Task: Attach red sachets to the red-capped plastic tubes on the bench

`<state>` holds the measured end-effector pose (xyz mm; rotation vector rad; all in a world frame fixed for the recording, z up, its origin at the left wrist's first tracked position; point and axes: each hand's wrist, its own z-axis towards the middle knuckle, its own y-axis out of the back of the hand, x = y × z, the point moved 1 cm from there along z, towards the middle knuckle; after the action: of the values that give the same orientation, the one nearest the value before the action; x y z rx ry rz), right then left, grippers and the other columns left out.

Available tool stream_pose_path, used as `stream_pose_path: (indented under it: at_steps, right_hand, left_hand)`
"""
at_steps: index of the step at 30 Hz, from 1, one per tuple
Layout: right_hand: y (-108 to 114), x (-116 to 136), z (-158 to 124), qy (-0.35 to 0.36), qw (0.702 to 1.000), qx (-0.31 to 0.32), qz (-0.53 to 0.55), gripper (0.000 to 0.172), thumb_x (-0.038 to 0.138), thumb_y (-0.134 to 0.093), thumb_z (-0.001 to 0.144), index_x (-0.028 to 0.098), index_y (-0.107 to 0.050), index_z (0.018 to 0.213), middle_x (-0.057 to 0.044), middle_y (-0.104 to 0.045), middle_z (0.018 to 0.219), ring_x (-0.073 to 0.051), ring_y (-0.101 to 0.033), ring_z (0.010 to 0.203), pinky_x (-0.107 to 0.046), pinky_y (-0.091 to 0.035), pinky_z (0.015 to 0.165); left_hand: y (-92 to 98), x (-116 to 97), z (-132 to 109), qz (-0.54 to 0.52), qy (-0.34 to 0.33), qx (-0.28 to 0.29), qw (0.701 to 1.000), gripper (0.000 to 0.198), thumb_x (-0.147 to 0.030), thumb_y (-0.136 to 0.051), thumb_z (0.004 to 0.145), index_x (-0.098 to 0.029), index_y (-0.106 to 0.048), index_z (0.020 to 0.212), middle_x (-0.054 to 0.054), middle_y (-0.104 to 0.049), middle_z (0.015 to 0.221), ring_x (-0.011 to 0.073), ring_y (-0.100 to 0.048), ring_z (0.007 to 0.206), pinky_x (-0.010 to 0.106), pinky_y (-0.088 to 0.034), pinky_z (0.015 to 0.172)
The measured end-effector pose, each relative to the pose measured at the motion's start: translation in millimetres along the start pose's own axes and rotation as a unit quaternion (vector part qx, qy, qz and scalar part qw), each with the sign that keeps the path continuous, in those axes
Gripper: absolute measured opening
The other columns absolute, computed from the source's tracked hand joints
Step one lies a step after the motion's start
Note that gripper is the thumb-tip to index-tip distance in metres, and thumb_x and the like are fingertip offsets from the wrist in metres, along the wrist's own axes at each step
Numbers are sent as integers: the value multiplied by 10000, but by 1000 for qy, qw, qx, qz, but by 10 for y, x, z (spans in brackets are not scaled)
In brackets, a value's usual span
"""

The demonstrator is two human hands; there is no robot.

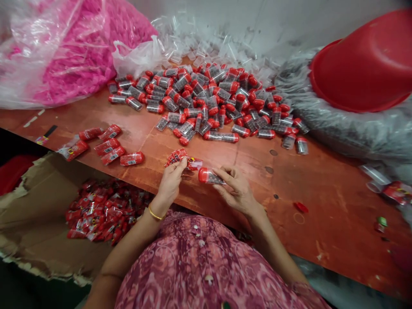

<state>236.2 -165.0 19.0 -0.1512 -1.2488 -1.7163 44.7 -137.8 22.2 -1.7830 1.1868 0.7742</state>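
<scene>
My left hand (171,179) pinches a printed red plastic sleeve (194,163) between thumb and finger, its clear end pointing right. A fanned stack of similar red sleeves (176,157) lies at the same fingertips; whether the hand grips them too I cannot tell. My right hand (236,189) holds a clear tube with a red rounded cap (207,176) and dark round pieces inside. The capped end points left, just below and beside the sleeve. Several wrapped red tubes (131,158) lie to the left on the table.
A large pile of red-capped tubes (193,96) spreads across the back of the wooden table (257,206). Pink pieces fill a plastic bag (83,51) at back left. A red bucket (363,64) rests on grey bags at right. Below left, a cardboard box (35,214) holds wrapped tubes.
</scene>
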Motion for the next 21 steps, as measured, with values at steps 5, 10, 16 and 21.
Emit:
stream_pose_path:
  at_steps: [5, 10, 16, 21]
  right_hand:
    - [25, -12, -25, -22, 1000, -4, -6, 433, 244, -502, 880, 268, -474, 1311, -84, -565, 1008, -200, -560, 889, -362, -493, 753]
    - [37, 0, -42, -19, 1000, -6, -8, 428, 239, -511, 880, 262, -480, 1306, -80, -559, 981, -193, -554, 867, -349, -493, 732]
    - [42, 28, -100, -8, 1000, -10, 18, 479, 194, -539, 862, 286, -453, 1324, -69, -539, 1009, -183, -548, 886, -331, -489, 737]
    - [35, 27, -100, -12, 1000, 7, 6, 459, 216, -523, 868, 277, -457, 1318, -72, -548, 985, -196, -554, 885, -362, -496, 746]
  left_hand:
    - [-7, 31, 8, -15, -11, 2, 1000, 333, -442, -773, 582, -135, -663, 647, 7, -658, 591, 104, -578, 541, 219, -457, 571]
    - [-48, 34, -6, -51, 15, 14, 999, 365, -456, -794, 535, -139, -637, 625, -13, -634, 570, 91, -552, 519, 213, -458, 542]
    - [-69, 27, -22, -39, 23, 24, 999, 445, -546, -771, 522, -142, -618, 627, -13, -616, 570, 84, -534, 497, 205, -460, 518]
    - [-109, 22, -52, -38, 9, 30, 999, 450, -550, -771, 512, -146, -605, 620, -19, -619, 566, 86, -543, 502, 214, -474, 548]
